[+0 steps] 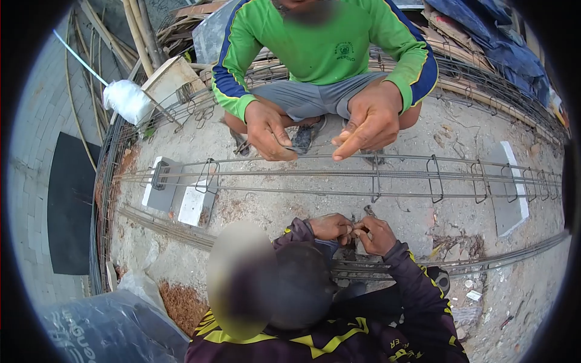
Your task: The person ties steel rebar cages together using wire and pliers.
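My left hand (331,227) comes out of a dark sleeve, its fingers curled and pinched together. My right hand (376,236) meets it fingertip to fingertip, also in a pinch. Whatever lies between the fingers is too small to make out. Both are just above a bundle of thin steel rods (363,267) lying low over the ground. Beyond them, a long rebar cage (290,174) with square stirrups (434,178) runs across the view. A dark rounded shape (299,287) hides part of my left arm.
A co-worker in a green shirt (315,45) squats across the cage, hands above it, with a thin dark piece at the fingers. Pale blocks (160,184) and a slab (510,189) are at the cage's ends. Plastic sheeting (115,323) lies lower left; more rods and bamboo surround the ground.
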`<action>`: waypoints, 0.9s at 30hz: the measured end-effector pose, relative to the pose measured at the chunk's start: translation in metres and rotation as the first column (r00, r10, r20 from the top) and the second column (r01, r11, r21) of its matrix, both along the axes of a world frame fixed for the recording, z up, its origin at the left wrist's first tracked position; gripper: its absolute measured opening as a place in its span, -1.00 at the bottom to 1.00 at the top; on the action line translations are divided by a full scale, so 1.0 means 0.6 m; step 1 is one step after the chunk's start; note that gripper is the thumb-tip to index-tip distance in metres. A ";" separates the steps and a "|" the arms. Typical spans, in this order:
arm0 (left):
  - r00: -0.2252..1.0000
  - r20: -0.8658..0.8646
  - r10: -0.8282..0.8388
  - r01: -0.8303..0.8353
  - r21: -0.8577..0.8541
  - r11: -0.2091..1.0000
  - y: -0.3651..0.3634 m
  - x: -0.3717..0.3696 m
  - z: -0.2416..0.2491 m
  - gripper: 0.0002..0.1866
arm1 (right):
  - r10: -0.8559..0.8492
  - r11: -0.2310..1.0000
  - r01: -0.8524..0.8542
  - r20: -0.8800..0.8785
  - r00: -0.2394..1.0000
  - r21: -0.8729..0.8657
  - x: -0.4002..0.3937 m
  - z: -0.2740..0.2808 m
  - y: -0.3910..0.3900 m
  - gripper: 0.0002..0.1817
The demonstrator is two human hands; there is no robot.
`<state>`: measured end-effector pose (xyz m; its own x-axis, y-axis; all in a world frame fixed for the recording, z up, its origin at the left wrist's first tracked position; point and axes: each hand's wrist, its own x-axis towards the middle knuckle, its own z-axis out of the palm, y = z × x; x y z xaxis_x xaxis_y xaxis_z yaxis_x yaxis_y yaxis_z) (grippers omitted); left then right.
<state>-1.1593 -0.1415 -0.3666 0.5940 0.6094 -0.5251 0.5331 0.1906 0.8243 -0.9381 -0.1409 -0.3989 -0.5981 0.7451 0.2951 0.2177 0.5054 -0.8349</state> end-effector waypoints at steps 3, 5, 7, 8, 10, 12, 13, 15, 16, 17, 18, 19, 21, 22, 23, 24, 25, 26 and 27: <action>0.998 -0.064 -0.002 0.010 0.136 0.991 -0.004 0.003 0.005 -0.71 | -0.028 0.996 0.020 -0.087 0.996 -0.081 -0.016 -0.001 -0.009 -0.89; 0.988 -0.153 0.008 0.030 0.240 0.970 -0.010 0.007 0.007 -0.76 | -0.084 0.977 0.058 -0.119 0.989 -0.207 -0.024 -0.027 -0.012 -0.88; 0.971 -0.240 0.018 0.077 0.381 0.921 -0.009 0.011 0.010 -0.79 | -0.152 0.925 0.096 -0.128 0.980 -0.368 -0.027 -0.051 -0.010 -0.84; 0.963 -0.270 0.005 0.113 0.419 0.901 -0.008 0.012 0.010 -0.79 | -0.171 0.887 0.088 -0.146 0.974 -0.454 -0.029 -0.057 -0.010 -0.86; 0.942 -0.334 -0.018 0.187 0.483 0.856 -0.011 0.010 0.004 -0.78 | -0.214 0.784 0.061 -0.176 0.961 -0.618 -0.036 -0.065 -0.014 -0.88; 0.923 -0.384 -0.006 0.214 0.501 0.838 -0.015 0.007 0.003 -0.77 | -0.213 0.695 0.005 -0.199 0.957 -0.719 -0.041 -0.064 -0.017 -0.89; 0.913 -0.409 -0.005 0.233 0.509 0.829 -0.018 0.006 0.002 -0.77 | -0.218 0.645 -0.020 -0.210 0.953 -0.764 -0.041 -0.063 -0.018 -0.90; 0.887 -0.461 -0.029 0.302 0.530 0.792 -0.024 0.005 0.001 -0.77 | -0.286 0.381 -0.130 -0.250 0.925 -0.915 -0.044 -0.066 -0.020 -0.89; 0.870 -0.491 -0.042 0.340 0.538 0.771 -0.027 0.005 0.003 -0.77 | -0.325 0.237 -0.194 -0.266 0.908 -0.952 -0.046 -0.070 -0.019 -0.88; 0.867 -0.498 -0.016 0.313 0.518 0.796 -0.031 0.005 0.008 -0.77 | -0.315 0.169 -0.233 -0.277 0.908 -0.958 -0.044 -0.080 -0.018 -0.88; 0.861 -0.509 0.004 0.292 0.501 0.815 -0.032 0.006 0.015 -0.75 | -0.291 0.284 -0.216 -0.299 0.909 -0.934 -0.045 -0.085 -0.020 -0.89; 0.854 -0.520 0.019 0.276 0.484 0.830 -0.029 0.009 0.021 -0.72 | -0.272 0.398 -0.193 -0.317 0.909 -0.897 -0.048 -0.083 -0.023 -0.90; 0.878 -0.474 0.064 0.185 0.459 0.869 -0.020 0.010 0.006 -0.73 | -0.166 0.634 -0.153 -0.328 0.930 -0.758 -0.046 -0.087 -0.015 -0.89; 0.888 -0.450 0.091 0.133 0.442 0.887 -0.019 0.011 0.001 -0.74 | -0.152 0.690 -0.127 -0.314 0.937 -0.712 -0.042 -0.081 -0.010 -0.89; 0.891 -0.433 0.140 0.097 0.481 0.871 -0.022 0.012 -0.004 -0.76 | -0.133 0.741 -0.104 -0.297 0.946 -0.664 -0.040 -0.076 -0.006 -0.88; 0.911 -0.393 0.125 0.074 0.456 0.887 -0.019 0.011 -0.008 -0.77 | -0.113 0.786 -0.084 -0.277 0.954 -0.612 -0.039 -0.070 -0.002 -0.88; 0.929 -0.352 0.113 0.051 0.425 0.904 -0.018 0.010 -0.006 -0.77 | -0.108 0.792 -0.079 -0.266 0.958 -0.606 -0.035 -0.067 0.000 -0.85; 0.944 -0.312 0.104 0.028 0.390 0.920 -0.019 0.009 -0.005 -0.78 | -0.083 0.844 -0.053 -0.227 0.970 -0.534 -0.032 -0.063 0.000 -0.87; 0.943 -0.317 0.101 0.040 0.411 0.911 -0.022 0.011 -0.004 -0.78 | -0.062 0.889 -0.030 -0.184 0.981 -0.458 -0.027 -0.060 -0.001 -0.89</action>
